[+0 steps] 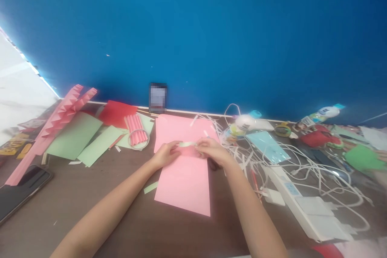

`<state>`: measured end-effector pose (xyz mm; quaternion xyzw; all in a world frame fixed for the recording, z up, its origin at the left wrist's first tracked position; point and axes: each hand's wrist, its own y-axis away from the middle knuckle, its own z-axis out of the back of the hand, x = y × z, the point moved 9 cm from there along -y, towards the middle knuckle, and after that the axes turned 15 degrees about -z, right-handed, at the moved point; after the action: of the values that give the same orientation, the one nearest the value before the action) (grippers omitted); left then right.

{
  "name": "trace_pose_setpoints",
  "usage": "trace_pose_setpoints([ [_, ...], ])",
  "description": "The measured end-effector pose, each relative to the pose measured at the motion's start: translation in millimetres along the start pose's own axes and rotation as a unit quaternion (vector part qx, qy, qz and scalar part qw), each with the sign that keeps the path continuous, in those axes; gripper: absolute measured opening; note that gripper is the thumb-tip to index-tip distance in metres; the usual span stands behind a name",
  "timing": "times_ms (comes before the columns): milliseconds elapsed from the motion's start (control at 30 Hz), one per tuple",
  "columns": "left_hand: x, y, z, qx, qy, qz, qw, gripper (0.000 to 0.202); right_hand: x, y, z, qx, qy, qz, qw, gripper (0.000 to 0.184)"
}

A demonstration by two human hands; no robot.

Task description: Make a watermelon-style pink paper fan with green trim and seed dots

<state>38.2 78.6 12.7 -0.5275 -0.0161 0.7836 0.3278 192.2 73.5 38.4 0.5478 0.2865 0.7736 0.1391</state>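
Bare forearms end in left hand and right hand, grips pinching a blurred, half-hidden paper strip.

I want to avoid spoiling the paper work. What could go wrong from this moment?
The pale green strip, pinched between the left hand and the right hand, looks thin; it may tear or crease. The white cables lie tangled close beside the right forearm, so an arm move could snag them and drag the power strip.

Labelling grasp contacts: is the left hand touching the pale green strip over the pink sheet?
Touching. Head view: the left hand pinches one end of the pale green strip; the right hand pinches the other, over the pink sheet.
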Motion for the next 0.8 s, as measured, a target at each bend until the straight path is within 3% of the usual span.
trace_pose_setpoints([
  [200, -5.8, -0.9, 1.2, 0.013, -0.010, -0.020, 1.000, 0.031, 7.8, 11.1, 9.3, -0.051, 0.093, -0.007, 0.994, 0.021],
  [333, -13.3, -2.4, 4.0, -0.008, 0.069, -0.048, 0.996, 0.037, 10.5, 15.4, 3.6, -0.058, 0.133, 0.020, 0.989, 0.017],
  [467, -9.4, -3.1, 9.3, -0.041, 0.109, -0.012, 0.993, 0.029, 11.7, 15.3, -5.5, -0.076, 0.162, 0.049, 0.983, 0.018],
  [600, -1.0, -3.4, 16.1, -0.091, 0.120, 0.014, 0.988, 0.035, 8.7, 13.6, -9.7, -0.099, 0.177, 0.060, 0.977, 0.019],
  [800, 0.2, -4.5, 15.8, -0.090, 0.094, 0.005, 0.991, 0.036, 3.2, 11.3, -6.6, -0.114, 0.161, 0.079, 0.977, 0.015],
])
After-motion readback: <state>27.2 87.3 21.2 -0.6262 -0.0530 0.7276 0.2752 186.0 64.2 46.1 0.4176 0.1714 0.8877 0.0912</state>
